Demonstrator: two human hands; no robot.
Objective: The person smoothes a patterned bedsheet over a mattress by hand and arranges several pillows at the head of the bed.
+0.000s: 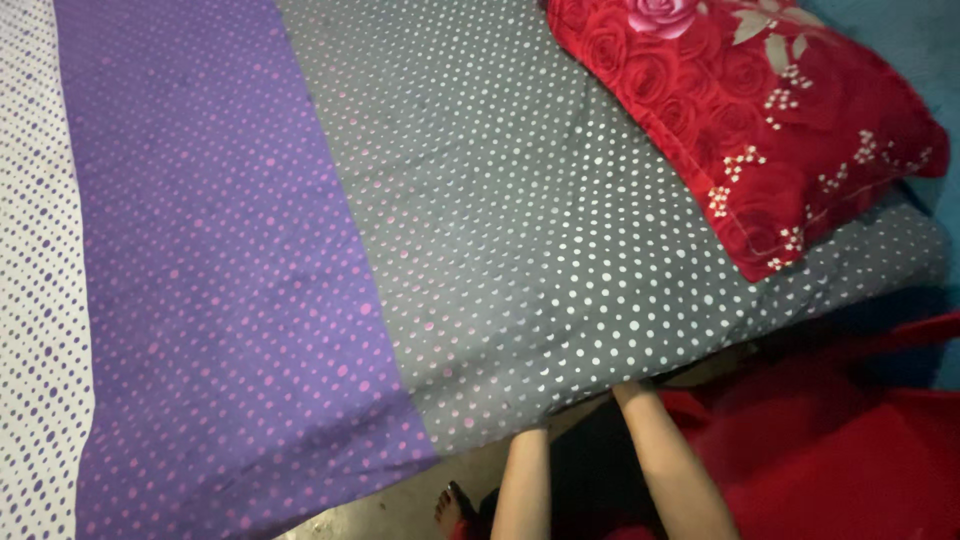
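Fingers: I cannot tell their state; both hands are hidden under the bedsheet's edge.
Left forearm [524,485]: disappears beneath the hem.
Right forearm [668,460]: likewise, just beside the left.
Bedsheet [480,230]: dotted, striped white, purple and grey, spread flat over the bed.
Pillow [745,120]: red, rose-printed, lying on the grey stripe at my upper right.
Foot [448,510]: bare, on the floor below.

My forearms [672,465] were bare, with no sleeve, watch or bangle on either one. Both my hands were hidden, so I could not tell about rings. My foot [449,509] was bare too, and red cloth [830,460] draped my lap.
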